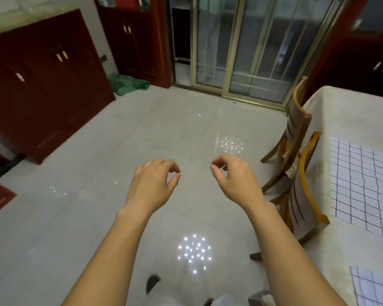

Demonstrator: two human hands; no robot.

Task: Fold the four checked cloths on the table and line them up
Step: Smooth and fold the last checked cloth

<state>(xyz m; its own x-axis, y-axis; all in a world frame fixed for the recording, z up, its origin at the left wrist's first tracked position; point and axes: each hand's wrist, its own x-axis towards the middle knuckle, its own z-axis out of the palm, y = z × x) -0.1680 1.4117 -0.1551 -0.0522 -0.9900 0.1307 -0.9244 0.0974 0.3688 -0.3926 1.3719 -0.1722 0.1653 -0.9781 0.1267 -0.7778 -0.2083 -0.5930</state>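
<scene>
Both hands are raised in the lower middle of the frame, over a pale tiled floor (97, 151) and well away from the table. The left hand (153, 183) has its fingers loosely curled, the forefinger tip close to the thumb, and it holds nothing. The right hand (232, 177) mirrors it just beside, its fingers bent inward in the same loose way and likewise holding nothing. The table (318, 111) fills the right edge of the frame under a cream tablecloth. On it a large checked cloth (363, 186), white with dark grid lines, lies spread flat at centre right, cut off by the frame edge. A second checked cloth (374, 288) lies in the lower right corner, apart from the first and only partly in view. Two wooden chairs stand pushed against the table's left side, the farther chair (296, 129) above the nearer chair (305, 195). Dark red cabinets (42, 85) run along the upper left, with a crumpled green cloth (128, 81) on the floor at their far end. A sliding glass door (241, 51) with a brass-coloured frame fills the upper middle. Clusters of bright light spots (195, 252) reflect off the tiles below the forearms.
</scene>
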